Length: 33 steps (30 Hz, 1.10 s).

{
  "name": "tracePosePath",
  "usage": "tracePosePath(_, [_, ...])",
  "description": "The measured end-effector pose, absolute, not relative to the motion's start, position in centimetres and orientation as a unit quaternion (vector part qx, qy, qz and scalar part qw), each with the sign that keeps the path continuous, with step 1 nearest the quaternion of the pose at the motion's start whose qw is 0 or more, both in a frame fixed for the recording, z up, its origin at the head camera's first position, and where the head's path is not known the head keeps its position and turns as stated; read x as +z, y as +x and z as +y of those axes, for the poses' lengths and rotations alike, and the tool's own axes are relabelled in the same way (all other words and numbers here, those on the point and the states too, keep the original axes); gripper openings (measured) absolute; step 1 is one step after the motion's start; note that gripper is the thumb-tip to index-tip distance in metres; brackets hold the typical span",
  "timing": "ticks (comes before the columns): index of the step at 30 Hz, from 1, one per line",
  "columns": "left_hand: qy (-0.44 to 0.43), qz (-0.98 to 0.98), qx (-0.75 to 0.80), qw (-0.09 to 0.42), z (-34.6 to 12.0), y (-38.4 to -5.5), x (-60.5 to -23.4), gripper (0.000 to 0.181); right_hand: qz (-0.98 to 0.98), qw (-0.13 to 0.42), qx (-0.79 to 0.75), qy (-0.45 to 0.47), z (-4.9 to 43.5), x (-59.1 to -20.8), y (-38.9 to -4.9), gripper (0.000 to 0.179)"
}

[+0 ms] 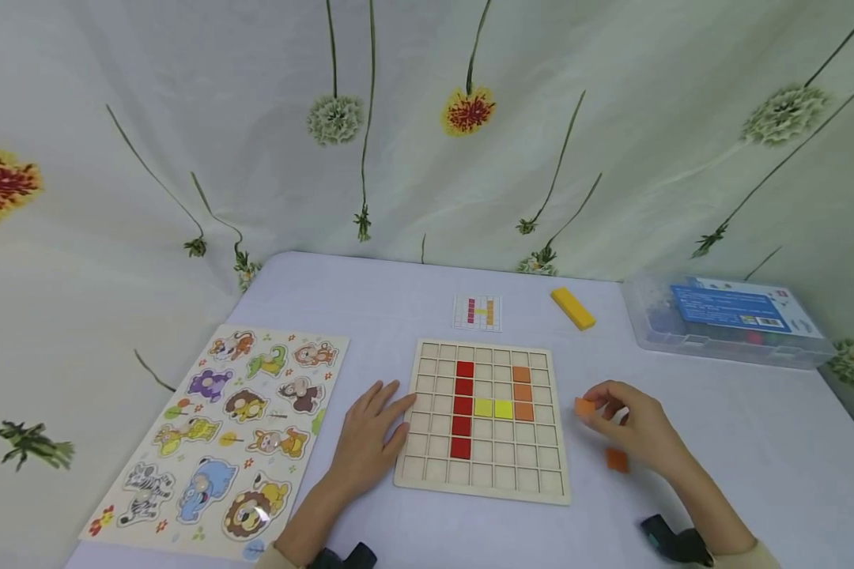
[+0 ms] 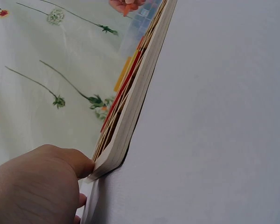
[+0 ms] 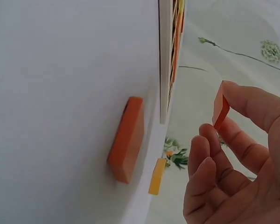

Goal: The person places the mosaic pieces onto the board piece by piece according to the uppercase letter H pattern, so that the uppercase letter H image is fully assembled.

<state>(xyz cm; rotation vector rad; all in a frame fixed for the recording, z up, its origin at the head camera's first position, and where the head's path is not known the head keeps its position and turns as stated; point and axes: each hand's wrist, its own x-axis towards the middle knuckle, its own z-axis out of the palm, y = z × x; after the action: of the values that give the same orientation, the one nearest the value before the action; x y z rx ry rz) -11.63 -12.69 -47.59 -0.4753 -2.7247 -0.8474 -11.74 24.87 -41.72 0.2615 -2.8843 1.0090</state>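
A wooden grid board (image 1: 484, 490) lies mid-table with a column of red tiles (image 1: 462, 407), two yellow tiles (image 1: 493, 408) and three orange tiles (image 1: 523, 393) in its squares. My left hand (image 1: 372, 435) rests at the board's left edge, fingers extended; in the left wrist view its thumb (image 2: 74, 161) touches the board's corner. Just right of the board, my right hand (image 1: 633, 427) pinches an orange square tile (image 3: 220, 106) between thumb and fingers, above the table. Another orange tile (image 1: 617, 460) lies on the cloth below that hand.
Behind the board lie a small pattern card (image 1: 478, 313) and a yellow block (image 1: 572, 308). A clear plastic box (image 1: 733, 320) with a blue label stands at the back right. An animal puzzle board (image 1: 221, 442) covers the table's left side.
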Motion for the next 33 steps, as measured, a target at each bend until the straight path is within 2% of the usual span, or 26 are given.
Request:
tracePosePath(11, [-0.163,-0.934,-0.295,0.12,-12.7,-11.6,-47.5,0.039,-0.927,0.044,0.334,0.162,21.4,-41.4,-11.9,0.023])
tracePosePath(24, [-0.161,-0.934,-0.295,0.118,-12.6,-11.5,-47.6,0.04,-0.948,-0.03,0.28,0.151,18.6,-41.7,-12.0,0.022])
tracePosePath(33, [-0.162,-0.933,-0.298,0.117,-12.7,-11.5,-47.5,0.04,-0.953,-0.047,0.257,0.154,17.8,-42.0,-12.3,0.02])
